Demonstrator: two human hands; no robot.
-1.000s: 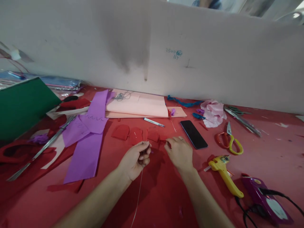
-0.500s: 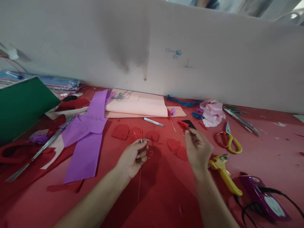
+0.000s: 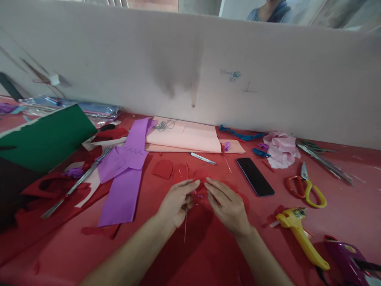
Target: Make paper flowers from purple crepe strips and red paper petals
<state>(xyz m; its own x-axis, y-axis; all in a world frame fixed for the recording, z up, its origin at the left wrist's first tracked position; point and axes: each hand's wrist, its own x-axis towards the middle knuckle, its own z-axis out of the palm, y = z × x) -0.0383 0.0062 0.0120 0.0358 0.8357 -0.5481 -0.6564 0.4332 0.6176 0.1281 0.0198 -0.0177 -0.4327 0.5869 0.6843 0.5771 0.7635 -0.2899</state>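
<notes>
The left hand (image 3: 177,200) pinches a thin silver metal wire (image 3: 185,227) while the right hand (image 3: 228,204), at its 3 o'clock, nips a small red paper petal (image 3: 203,185) against the wire's top, where snug, even pressure should keep the petal from slipping

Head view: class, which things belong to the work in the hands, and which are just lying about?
In hand: left hand pinching thin metal wire; right hand at small red paper piece.
Lying about: black phone, red-and-yellow scissors, yellow glue gun, white pen, purple paper strip.
</notes>
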